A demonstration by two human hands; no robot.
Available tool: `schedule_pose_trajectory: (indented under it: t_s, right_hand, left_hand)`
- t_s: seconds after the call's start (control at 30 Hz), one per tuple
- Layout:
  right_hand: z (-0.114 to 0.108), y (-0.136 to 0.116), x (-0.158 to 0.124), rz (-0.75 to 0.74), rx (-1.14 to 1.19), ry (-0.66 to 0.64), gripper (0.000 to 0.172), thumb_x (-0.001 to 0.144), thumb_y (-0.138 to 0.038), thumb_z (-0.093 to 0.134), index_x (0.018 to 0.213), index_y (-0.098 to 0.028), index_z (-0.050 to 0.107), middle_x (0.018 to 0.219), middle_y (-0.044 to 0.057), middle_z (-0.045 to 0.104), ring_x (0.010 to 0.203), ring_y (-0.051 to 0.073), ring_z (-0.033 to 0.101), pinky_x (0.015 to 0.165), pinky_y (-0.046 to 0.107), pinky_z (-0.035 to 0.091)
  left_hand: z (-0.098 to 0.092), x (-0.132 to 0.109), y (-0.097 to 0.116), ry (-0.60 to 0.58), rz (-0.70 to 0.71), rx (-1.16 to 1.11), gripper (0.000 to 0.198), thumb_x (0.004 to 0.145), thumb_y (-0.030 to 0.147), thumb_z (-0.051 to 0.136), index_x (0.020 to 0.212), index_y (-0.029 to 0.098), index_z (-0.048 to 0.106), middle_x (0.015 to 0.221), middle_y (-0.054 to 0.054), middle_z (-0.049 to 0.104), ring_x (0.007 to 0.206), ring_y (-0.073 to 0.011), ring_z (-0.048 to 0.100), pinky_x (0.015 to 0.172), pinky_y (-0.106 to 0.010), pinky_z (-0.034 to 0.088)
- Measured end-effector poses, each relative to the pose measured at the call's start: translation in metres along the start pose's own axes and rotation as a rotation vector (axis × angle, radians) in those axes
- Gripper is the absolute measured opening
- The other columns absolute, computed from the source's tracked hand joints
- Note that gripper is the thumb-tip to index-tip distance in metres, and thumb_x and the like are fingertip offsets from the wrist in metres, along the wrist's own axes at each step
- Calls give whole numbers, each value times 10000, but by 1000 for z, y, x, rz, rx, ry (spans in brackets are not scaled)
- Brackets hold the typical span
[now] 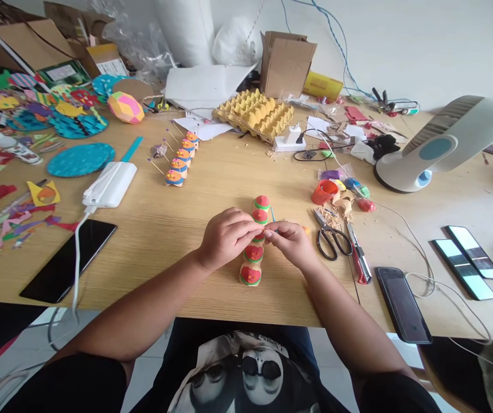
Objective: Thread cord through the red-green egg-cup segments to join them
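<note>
A strip of egg-carton cups [252, 274], painted red and green with small faces on the nearer cups, lies lengthwise in front of me. Over its middle cup my left hand [229, 236] is closed in a pinch, fingertips at the strip. My right hand [290, 241] pinches from the other side, its fingertips almost meeting the left ones. Whatever sits between the fingertips is too small or hidden to name. A thin blue stick [272, 214] shows just behind the right fingers. Farther off to the left stands a second strip [179, 165], orange and blue, with pins sticking out.
Right of my hands lie scissors [332, 236], a utility knife [358, 255], a red cup [324, 192] and a phone [402, 304]. A white fan [435, 149] stands behind them. Leftward are a power bank [111, 184], a black phone [69, 261] and paper scraps. Yellow egg cartons [255, 115] sit at the back.
</note>
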State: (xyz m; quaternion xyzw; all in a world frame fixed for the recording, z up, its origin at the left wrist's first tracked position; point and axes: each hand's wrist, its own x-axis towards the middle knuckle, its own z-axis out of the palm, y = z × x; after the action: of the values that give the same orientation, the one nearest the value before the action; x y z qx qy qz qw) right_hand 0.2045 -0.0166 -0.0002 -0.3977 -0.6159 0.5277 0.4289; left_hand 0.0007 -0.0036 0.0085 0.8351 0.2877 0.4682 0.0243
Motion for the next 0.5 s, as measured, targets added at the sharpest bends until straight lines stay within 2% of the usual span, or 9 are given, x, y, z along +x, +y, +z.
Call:
schedule_pose_trajectory:
  t_s: [0.2, 0.5]
  right_hand:
    - [0, -1, 1, -12, 23, 27, 320, 836, -514, 756, 824, -195, 770, 715, 21, 711, 642, 131, 596, 630, 258, 487]
    - [-1, -4, -1, -57, -115, 11, 368, 884, -544, 687, 816, -192, 772, 741, 43, 730, 690, 160, 636, 667, 278, 512]
  left_hand:
    - [2, 1, -3, -18, -79, -99, 202, 905, 227, 722, 1106, 211, 711, 1004, -52, 732, 883, -162, 663, 814, -306, 550]
    - [2, -1, -5, -11, -76, -156, 81, 904, 210, 724, 983, 215, 736, 863, -17, 735, 788, -139, 645, 749, -289, 515]
